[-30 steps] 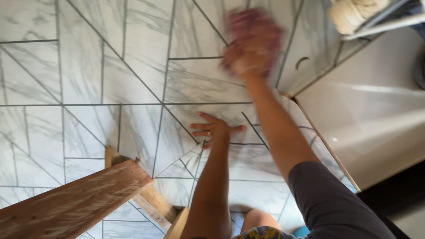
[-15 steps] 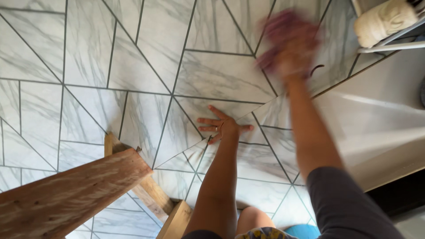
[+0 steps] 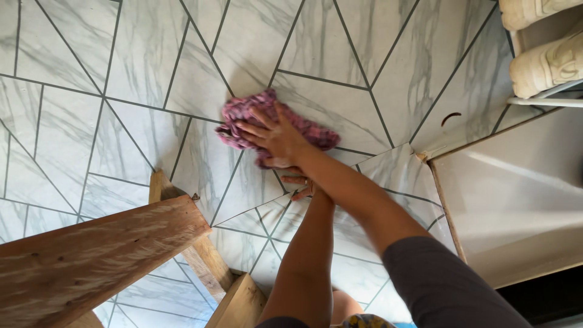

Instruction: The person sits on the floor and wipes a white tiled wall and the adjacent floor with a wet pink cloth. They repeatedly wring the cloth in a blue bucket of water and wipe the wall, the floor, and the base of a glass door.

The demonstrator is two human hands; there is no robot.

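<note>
One pink cloth (image 3: 267, 124) under right hand (image 3: 276, 141)

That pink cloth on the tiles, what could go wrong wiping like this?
The right hand presses the pink cloth flat while crossing over the left hand, so a sweep could bump those fingers. The rough wooden bench sits close by; wiping toward it might snag the cloth or scrape knuckles.

My right forearm crosses over my left hand (image 3: 302, 187), hiding all but a few fingertips. My right hand (image 3: 276, 140) covers the middle of the crumpled pink knitted cloth (image 3: 243, 118). The rough wooden beam (image 3: 91, 261) runs off the left edge.
</note>
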